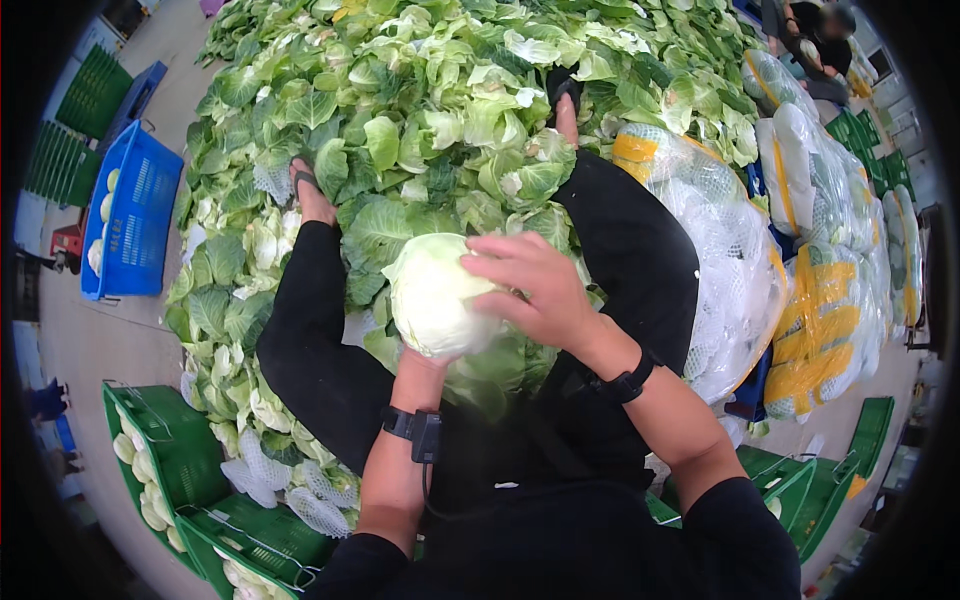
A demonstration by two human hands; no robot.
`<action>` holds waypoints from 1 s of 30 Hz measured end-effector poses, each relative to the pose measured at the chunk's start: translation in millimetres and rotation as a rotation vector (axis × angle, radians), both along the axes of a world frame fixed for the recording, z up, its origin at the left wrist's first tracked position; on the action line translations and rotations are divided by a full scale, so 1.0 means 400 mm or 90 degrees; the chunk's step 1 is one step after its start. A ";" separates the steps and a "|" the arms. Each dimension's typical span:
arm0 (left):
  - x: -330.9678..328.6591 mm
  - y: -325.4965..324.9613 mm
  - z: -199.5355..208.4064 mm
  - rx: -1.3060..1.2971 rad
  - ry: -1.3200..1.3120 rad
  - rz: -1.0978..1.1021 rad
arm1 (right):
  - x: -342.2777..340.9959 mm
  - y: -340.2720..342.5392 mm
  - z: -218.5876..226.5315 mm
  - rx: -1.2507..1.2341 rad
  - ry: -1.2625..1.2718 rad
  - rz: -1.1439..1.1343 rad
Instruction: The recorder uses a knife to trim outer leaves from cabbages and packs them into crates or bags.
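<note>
A pale, trimmed cabbage (432, 292) is held up over my lap. My left hand (432, 357) cups it from beneath, and most of its fingers are hidden behind the head. Along the cabbage's upper right side lies my right hand (535, 285), fingers stretched and spread, slightly blurred; whether they press on the surface I cannot tell. Just beneath, between my black-clad legs, are more green leaves (490, 385), partly blurred. A big heap of loose cabbage leaves (430, 130) spreads in front and around my feet.
On the left stands a blue crate (135, 215) with cabbages inside. Green crates (165, 440) of cabbages are at lower left, another green crate (815, 500) at lower right. Wrapped bundles (725, 290) in white netting are stacked on the right. A person (815, 45) sits far right.
</note>
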State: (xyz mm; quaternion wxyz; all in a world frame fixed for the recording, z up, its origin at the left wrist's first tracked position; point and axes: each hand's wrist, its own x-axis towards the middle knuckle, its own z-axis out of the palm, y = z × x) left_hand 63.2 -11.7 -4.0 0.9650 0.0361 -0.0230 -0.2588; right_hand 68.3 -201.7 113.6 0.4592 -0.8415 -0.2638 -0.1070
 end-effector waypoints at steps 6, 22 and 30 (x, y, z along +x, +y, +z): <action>0.016 0.016 -0.020 0.131 -0.101 0.049 | 0.012 -0.006 0.021 -0.006 -0.219 -0.053; -0.011 0.033 -0.017 0.254 -0.027 -0.114 | -0.011 -0.027 0.008 0.186 0.455 0.083; -0.024 -0.020 0.019 0.229 0.084 -0.034 | -0.004 -0.020 -0.019 0.817 0.518 -0.175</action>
